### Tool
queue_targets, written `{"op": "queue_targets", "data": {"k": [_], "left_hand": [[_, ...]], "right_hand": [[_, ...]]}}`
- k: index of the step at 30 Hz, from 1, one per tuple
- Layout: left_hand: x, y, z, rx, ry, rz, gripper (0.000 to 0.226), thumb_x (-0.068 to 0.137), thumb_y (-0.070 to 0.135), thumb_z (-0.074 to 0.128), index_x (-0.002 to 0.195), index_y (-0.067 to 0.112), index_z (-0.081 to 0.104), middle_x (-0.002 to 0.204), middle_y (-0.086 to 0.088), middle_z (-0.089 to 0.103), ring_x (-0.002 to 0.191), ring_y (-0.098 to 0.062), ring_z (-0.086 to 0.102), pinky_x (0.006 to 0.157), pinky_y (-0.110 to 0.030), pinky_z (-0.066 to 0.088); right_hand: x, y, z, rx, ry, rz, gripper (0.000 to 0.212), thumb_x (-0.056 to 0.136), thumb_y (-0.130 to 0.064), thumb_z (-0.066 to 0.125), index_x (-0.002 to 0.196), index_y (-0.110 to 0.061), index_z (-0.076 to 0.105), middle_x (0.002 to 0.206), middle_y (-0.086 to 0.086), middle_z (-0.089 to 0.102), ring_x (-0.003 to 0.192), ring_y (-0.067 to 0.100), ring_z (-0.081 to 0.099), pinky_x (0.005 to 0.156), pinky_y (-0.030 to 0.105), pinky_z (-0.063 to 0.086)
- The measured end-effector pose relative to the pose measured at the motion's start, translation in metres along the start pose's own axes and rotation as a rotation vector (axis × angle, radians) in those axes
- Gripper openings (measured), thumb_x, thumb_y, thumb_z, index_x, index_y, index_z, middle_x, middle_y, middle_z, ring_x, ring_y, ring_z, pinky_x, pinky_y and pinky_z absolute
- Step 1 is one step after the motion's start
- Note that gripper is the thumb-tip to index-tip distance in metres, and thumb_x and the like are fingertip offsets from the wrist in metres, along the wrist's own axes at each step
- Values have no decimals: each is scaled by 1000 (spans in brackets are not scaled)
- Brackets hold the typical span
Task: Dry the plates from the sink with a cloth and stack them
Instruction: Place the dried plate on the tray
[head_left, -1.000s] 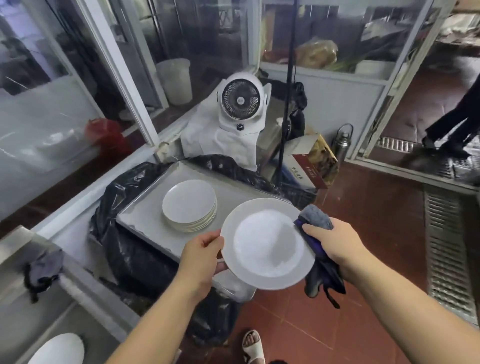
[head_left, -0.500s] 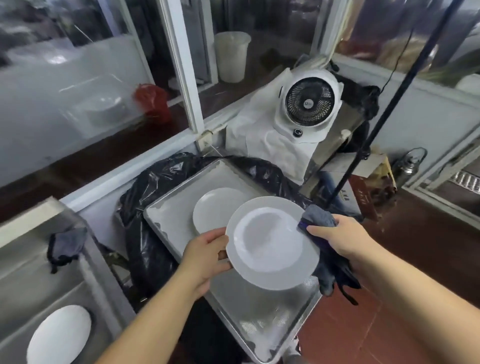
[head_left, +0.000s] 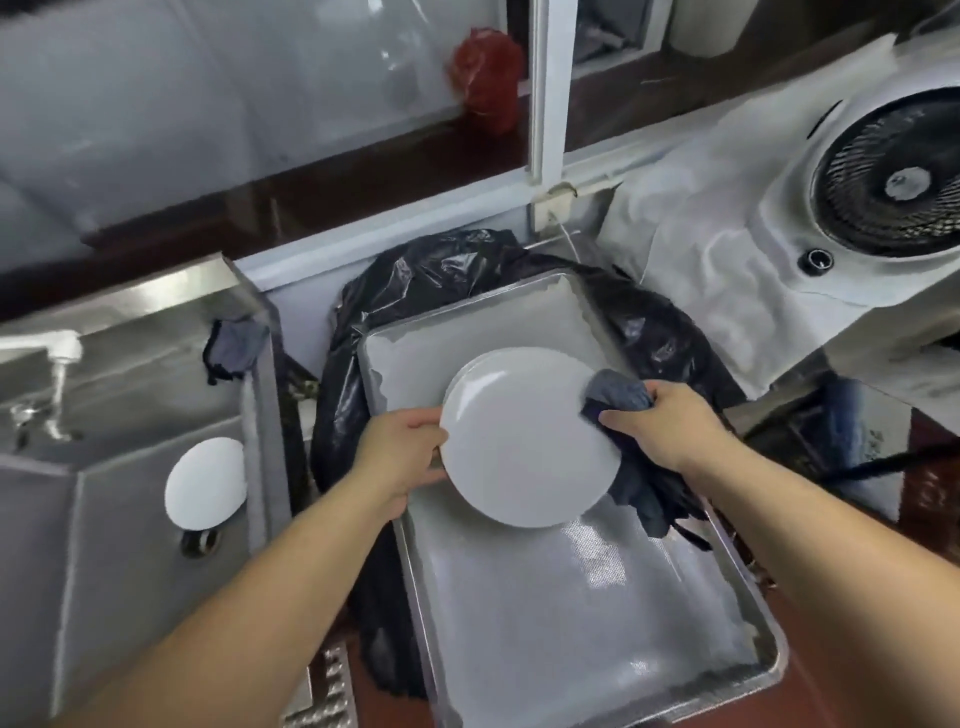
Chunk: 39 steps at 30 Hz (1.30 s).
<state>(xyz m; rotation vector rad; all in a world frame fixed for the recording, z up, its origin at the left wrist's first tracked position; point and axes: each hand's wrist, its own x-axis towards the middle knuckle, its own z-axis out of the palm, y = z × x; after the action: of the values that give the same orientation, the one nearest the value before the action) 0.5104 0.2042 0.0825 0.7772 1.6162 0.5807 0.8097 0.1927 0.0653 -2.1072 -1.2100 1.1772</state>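
Note:
My left hand (head_left: 402, 457) grips the left rim of a white plate (head_left: 524, 457), held over the metal tray (head_left: 571, 623). My right hand (head_left: 670, 421) holds a dark blue-grey cloth (head_left: 618, 397) against the plate's right rim, with more cloth hanging below the hand. Just behind the held plate, the edge of the stacked white plates (head_left: 519, 358) shows on the tray. Another white plate (head_left: 205, 483) lies in the steel sink (head_left: 104, 519) at the left.
The tray rests on a bin lined with a black bag (head_left: 467, 270). A second dark cloth (head_left: 236, 348) hangs on the sink's edge, near the tap (head_left: 57, 353). A white fan (head_left: 883, 176) stands at the right. A glass partition runs behind.
The view has swung left and down toward the tray and sink. The held plate now sits right over the stack, and its face has flattened toward the tray. Both hands keep their hold.

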Motion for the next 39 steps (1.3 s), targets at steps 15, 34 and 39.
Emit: {"op": "queue_targets", "data": {"k": [15, 34, 39], "left_hand": [[62, -16, 19, 413, 276, 130, 39, 85, 10, 59, 66, 42, 70, 80, 2, 78, 74, -22, 71, 73, -37, 61], [71, -37, 23, 494, 324, 243, 36, 94, 15, 65, 125, 30, 75, 104, 8, 72, 91, -12, 67, 76, -27, 52], [68, -36, 26, 468, 343, 209, 29, 95, 15, 63, 118, 26, 78, 94, 16, 69, 92, -15, 67, 78, -28, 52]], "right_hand": [[64, 5, 33, -167, -61, -7, 18, 87, -36, 78, 92, -21, 69, 86, -3, 70, 82, 24, 66, 70, 35, 49], [58, 2, 37, -253, -35, -1, 33, 91, -48, 72, 103, -17, 65, 95, 1, 69, 87, 26, 65, 72, 35, 49], [45, 18, 19, -204, -4, 53, 32, 91, -46, 73, 108, -20, 65, 95, 0, 68, 86, 24, 63, 69, 33, 45]]}}
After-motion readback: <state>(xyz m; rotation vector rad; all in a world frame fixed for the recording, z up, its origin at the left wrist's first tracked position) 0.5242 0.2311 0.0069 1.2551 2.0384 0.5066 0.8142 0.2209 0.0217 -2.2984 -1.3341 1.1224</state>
